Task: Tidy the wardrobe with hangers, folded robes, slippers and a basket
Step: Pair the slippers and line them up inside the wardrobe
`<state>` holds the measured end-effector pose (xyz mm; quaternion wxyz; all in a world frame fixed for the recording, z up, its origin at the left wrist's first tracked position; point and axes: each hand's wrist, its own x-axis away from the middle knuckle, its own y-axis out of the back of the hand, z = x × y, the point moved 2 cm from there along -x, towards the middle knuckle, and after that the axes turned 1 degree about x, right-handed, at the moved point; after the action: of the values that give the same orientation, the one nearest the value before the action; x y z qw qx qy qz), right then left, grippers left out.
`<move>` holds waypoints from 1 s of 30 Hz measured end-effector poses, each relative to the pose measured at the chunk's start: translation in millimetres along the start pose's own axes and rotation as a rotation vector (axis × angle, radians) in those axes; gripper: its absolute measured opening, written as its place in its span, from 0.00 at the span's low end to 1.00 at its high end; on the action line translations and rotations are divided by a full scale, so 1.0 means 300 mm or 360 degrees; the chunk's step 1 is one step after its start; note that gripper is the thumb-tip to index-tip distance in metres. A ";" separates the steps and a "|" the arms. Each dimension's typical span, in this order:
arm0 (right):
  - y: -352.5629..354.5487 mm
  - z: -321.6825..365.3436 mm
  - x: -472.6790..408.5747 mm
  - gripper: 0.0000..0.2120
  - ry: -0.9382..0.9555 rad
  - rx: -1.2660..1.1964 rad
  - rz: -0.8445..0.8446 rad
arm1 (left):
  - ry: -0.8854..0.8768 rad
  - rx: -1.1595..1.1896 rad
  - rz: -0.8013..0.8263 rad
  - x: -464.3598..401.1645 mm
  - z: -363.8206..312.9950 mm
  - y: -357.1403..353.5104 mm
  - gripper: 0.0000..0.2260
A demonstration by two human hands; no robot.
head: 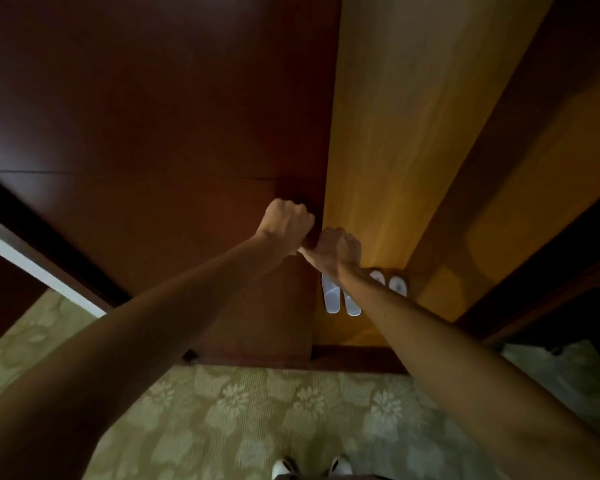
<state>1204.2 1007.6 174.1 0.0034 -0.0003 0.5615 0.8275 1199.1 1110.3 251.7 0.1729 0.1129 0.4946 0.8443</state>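
A dark brown wardrobe door (pixel 174 126) fills the left and middle of the head view. My left hand (pixel 286 220) and my right hand (pixel 338 247) both grip its right edge, fingers curled round it, right hand just below the left. Past the edge, the lit yellow wardrobe interior (pixel 388 116) shows. On its floor lie two pairs of white slippers: one pair (pixel 340 299) toes toward me, another pair (pixel 394 284) partly hidden by my right forearm. No hangers, robes or basket are visible.
Green floral carpet (pixel 257 410) covers the floor below the wardrobe's base rail. A second dark door panel (pixel 541 109) slants at the right. A white strip (pixel 39 268) runs at the left. A pale bag-like object (pixel 568 372) lies at the right. My shoes (pixel 312 467) show at the bottom.
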 end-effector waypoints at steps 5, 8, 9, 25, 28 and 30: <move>0.017 0.035 -0.010 0.29 -0.0066 -0.0051 -0.0086 | 0.0026 -0.0043 -0.0082 0.013 0.046 0.005 0.07; 0.003 0.030 -0.022 0.29 -0.0064 -0.0035 -0.0113 | -0.0030 -0.0075 -0.0129 0.001 0.043 0.015 0.07; 0.000 0.028 -0.027 0.29 -0.0076 -0.0010 -0.0103 | -0.0049 -0.0102 -0.0150 -0.003 0.044 0.022 0.07; 0.036 -0.152 -0.036 0.30 -0.0109 0.0158 -0.0118 | -0.0178 -0.0008 -0.0157 -0.083 -0.090 0.097 0.03; 0.069 -0.220 -0.032 0.27 -0.0146 0.0140 -0.0129 | -0.0230 -0.0009 -0.0184 -0.116 -0.143 0.123 0.03; 0.087 -0.266 -0.030 0.27 -0.0159 0.0131 -0.0142 | -0.0253 -0.0026 -0.0228 -0.135 -0.181 0.146 0.05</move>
<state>1212.8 923.7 169.1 0.0683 0.0162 0.5935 0.8018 1208.7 1031.0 262.8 0.2725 0.1424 0.4792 0.8221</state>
